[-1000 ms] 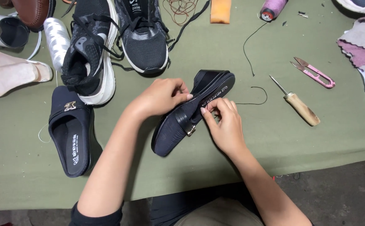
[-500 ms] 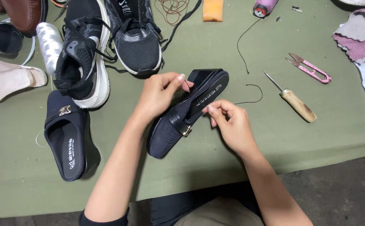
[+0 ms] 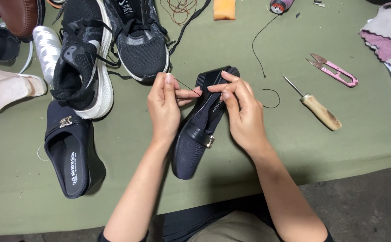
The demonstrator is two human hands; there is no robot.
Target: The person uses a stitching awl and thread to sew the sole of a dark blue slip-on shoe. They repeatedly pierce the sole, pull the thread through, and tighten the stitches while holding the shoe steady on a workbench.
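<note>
Nearest us, the dark loafer [image 3: 195, 139] lies on the green table [image 3: 128, 206] between both wrists. Left hand [image 3: 164, 110] pinches a thin black thread [image 3: 187, 87] at its fingertips, right hand [image 3: 240, 112] pinched closed at the shoe's heel opening. Beside them a black slide sandal [image 3: 70, 157]; farther out, the wooden-handled awl [image 3: 318, 110], pink snips [image 3: 334, 71] and black sneakers [image 3: 110, 49].

My left hand [image 3: 164, 105] and right hand [image 3: 241, 112] pinch a thread [image 3: 187, 87] over the black loafer [image 3: 200, 127]; awl [image 3: 317, 109] right of loafer; slide sandal [image 3: 70, 154] left.
</note>
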